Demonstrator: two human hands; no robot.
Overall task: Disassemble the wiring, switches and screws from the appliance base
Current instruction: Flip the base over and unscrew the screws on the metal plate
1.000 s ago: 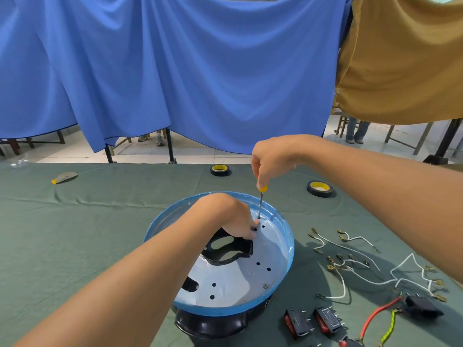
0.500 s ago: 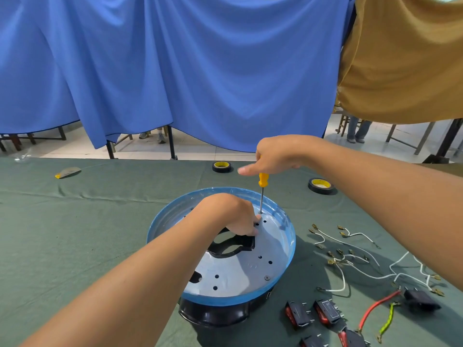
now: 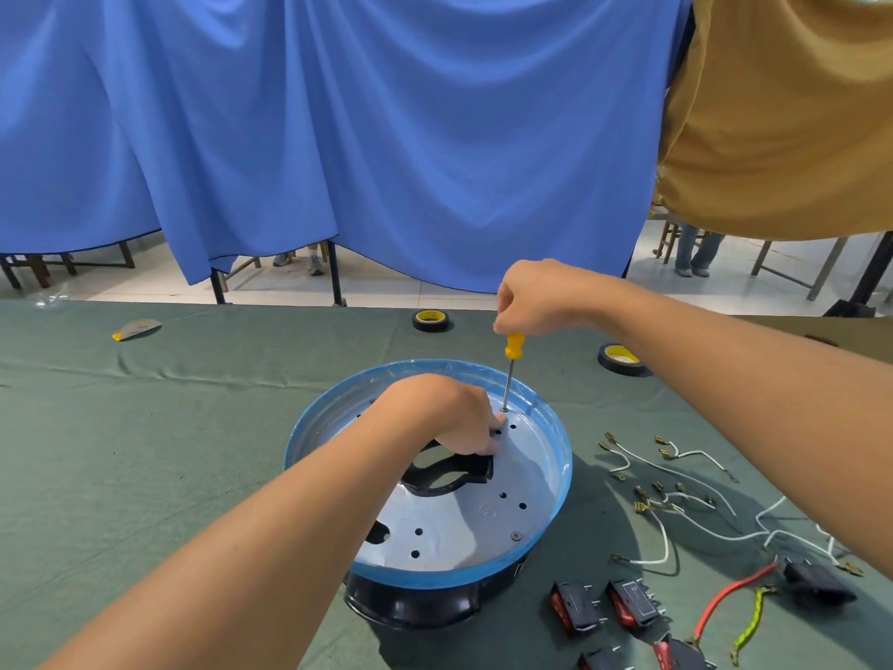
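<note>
The round appliance base (image 3: 551,519), blue-rimmed with a silvery plate and black underside, sits mid-table. My right hand (image 3: 536,299) grips the top of a yellow-handled screwdriver (image 3: 511,367) held upright, its tip on a screw at the plate's far edge. My left hand (image 3: 447,413) rests inside the base with curled fingers at the black cutout (image 3: 449,476), fingertips just beside the screwdriver tip. Another screw (image 3: 516,535) sits near the plate's front right rim.
White wires with brass terminals (image 3: 676,495) lie to the right of the base. Several black-and-red rocker switches (image 3: 628,604), red and green leads (image 3: 725,606) and a black plug part (image 3: 816,582) lie front right. Two tape rolls (image 3: 431,320) (image 3: 621,358) sit behind.
My right hand's fingers, spread half a second ago, have closed again over the screwdriver's top. The left hand and the base have stayed put; the view shifted slightly.
</note>
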